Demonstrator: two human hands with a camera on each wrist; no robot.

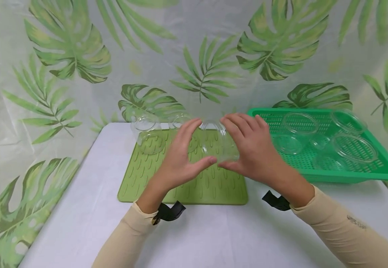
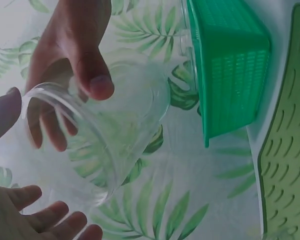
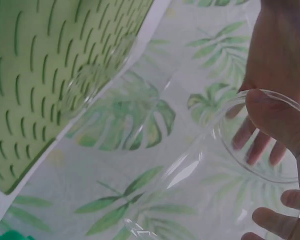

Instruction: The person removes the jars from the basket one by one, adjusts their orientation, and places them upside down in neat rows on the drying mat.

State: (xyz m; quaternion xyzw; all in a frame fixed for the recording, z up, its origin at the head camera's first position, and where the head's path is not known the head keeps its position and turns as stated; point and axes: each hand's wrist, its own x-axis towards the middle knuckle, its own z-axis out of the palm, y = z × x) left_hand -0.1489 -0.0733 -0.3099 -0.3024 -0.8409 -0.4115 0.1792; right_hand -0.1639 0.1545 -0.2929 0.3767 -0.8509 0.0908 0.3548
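A deep clear glass bowl [image 1: 214, 139] is held in the air on its side, above the green mat [image 1: 214, 186]. My right hand [image 1: 254, 149] grips it around the body; in the left wrist view its thumb [image 2: 97, 85] lies on the near side and the fingers show through the glass. At the wide rim, my left hand [image 1: 180, 156] spreads its thumb and fingers, with the thumb [image 2: 5, 112] at the rim's edge. Whether the left fingers press on the glass I cannot tell. Two more clear bowls stand at the mat's back left, one [image 1: 150, 143] plainly seen.
A green plastic basket [image 1: 348, 175] at the right holds several clear glass bowls [image 1: 354, 149]. The white-covered table [image 1: 207, 238] runs along the front. Behind it hangs a leaf-patterned sheet [image 1: 207, 22]. Dark straps [image 1: 172, 211] hang at both wrists.
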